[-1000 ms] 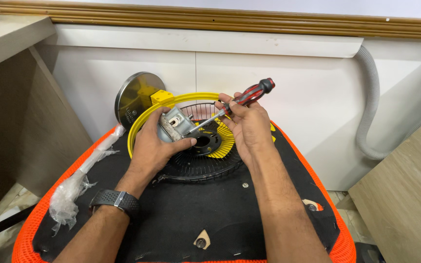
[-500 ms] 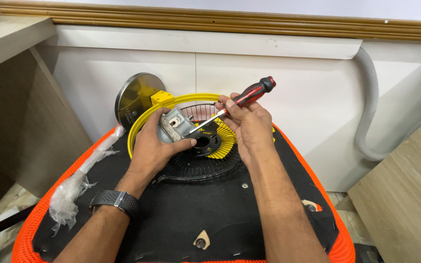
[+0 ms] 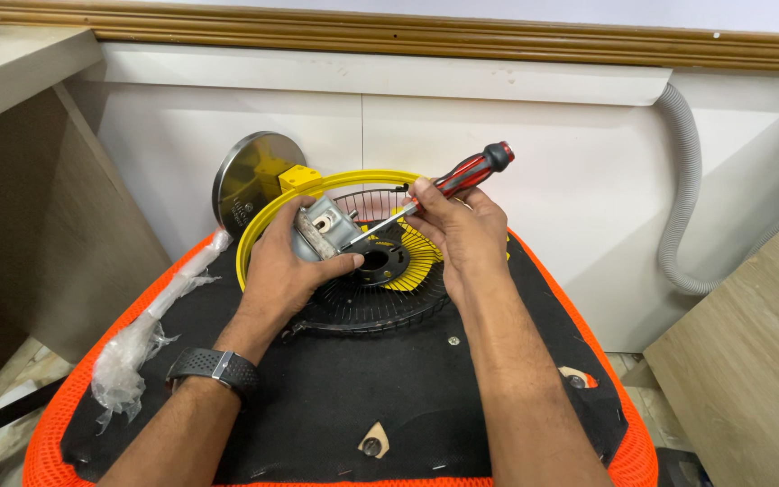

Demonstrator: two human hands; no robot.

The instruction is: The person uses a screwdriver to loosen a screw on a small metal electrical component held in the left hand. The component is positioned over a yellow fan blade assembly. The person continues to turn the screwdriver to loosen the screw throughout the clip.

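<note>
Little has moved since the earlier frames: your left hand (image 3: 286, 271) stays clasped around the one small grey fan motor (image 3: 322, 230), and your right hand (image 3: 462, 230) stays closed on the one red-and-black screwdriver (image 3: 448, 185), whose tip meets the motor's face. The motor is held just above the single black wire fan guard (image 3: 371, 293) with its yellow rim (image 3: 353, 178), lying on the black, orange-edged mesh surface (image 3: 317, 406). Judged step: working a screw on the motor; next calls for a steady grip and the tip kept seated. Behind stands one round metal base (image 3: 245, 180); one plastic wrap (image 3: 137, 347) lies left.
</note>
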